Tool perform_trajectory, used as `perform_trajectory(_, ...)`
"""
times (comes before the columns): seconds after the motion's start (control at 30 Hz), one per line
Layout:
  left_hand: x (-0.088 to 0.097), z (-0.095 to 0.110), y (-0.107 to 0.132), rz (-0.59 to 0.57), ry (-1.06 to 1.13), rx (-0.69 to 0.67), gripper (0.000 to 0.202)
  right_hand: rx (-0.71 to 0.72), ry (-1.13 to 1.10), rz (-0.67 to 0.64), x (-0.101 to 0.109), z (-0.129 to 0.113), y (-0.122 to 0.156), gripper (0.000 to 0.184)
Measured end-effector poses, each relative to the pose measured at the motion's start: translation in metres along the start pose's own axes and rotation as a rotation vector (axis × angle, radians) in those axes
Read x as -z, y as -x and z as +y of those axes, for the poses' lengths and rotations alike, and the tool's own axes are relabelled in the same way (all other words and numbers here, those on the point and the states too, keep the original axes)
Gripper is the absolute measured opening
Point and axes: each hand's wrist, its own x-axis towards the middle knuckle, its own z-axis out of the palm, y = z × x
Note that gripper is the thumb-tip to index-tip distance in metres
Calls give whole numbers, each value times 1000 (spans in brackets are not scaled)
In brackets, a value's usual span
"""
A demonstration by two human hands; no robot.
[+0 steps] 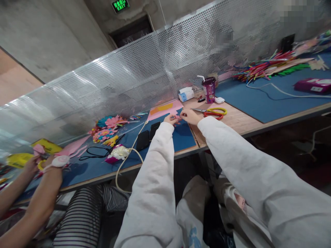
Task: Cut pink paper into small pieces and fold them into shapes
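My left hand [171, 119] is closed in a pinch on a small pink paper piece [177, 117] above the blue mat. On its other side my right hand [190, 116] has its fingertips closed on the same piece. Details of the piece are too small to make out. Just right of my right hand lie scissors [217, 111] with yellow and red handles. Behind both hands are pink sheets [155, 113] with an orange strip [164, 108]. Two dark phones [143, 140] rest left of my left hand.
A purple cup [209, 90] with a straw stands beside a tissue pack [186, 94]. Paper flowers [106, 130], a cable [131, 148] and another tissue pack [119, 153] lie leftward. A co-worker's hands [51, 165] hold scissors and pink paper. Colourful strips [271, 65] are piled far right.
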Motion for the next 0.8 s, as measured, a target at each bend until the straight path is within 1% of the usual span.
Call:
perform_trajectory(0.17, -2, 0, 0, -8, -16, 20, 27, -27, -27, -1, 2, 1, 0, 15)
perform_trajectory(0.43, -2, 0, 0, -3, -15, 22, 28, -42, 5, -4, 0, 0, 0, 14)
perform_trajectory(0.8, -5, 0, 1, 20, 7, 20, 24, -13, 72, 14, -3, 2, 1, 12)
